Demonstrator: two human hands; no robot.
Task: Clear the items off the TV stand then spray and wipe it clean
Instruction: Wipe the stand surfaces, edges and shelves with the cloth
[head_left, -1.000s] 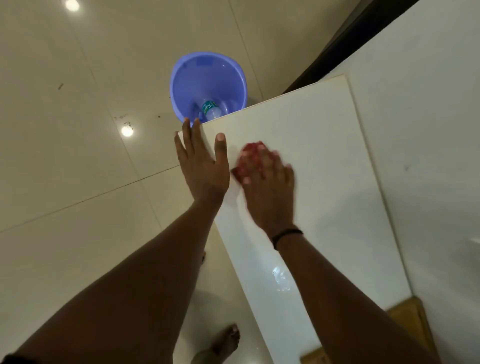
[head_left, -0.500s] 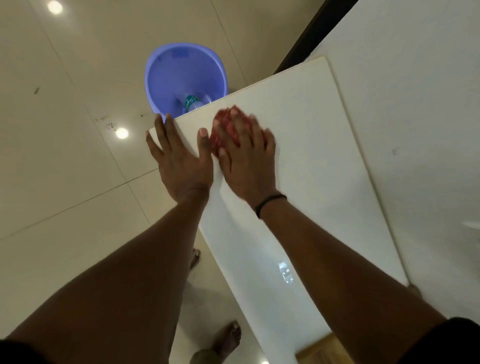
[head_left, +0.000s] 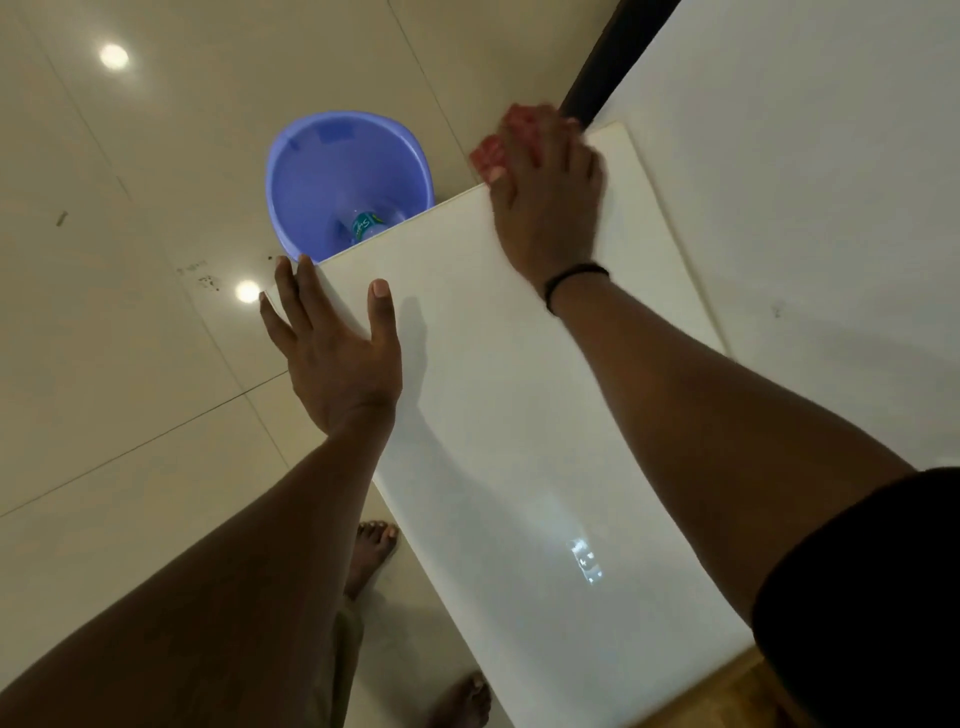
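Right hand (head_left: 545, 197) is now at the far edge of the TV stand (head_left: 493, 426) top, toward the wall-side corner. Its fingers are bent over the bunched red cloth (head_left: 491, 150), which it presses down; both are motion-blurred. Half a second back this hand sits just beside the left hand; now the two are well apart. Left hand (head_left: 337, 364) is unchanged: flat, fingers straight, on the stand's front far corner. Purple bucket (head_left: 348, 171) stands on the floor past that end, with a bottle (head_left: 366, 226) inside.
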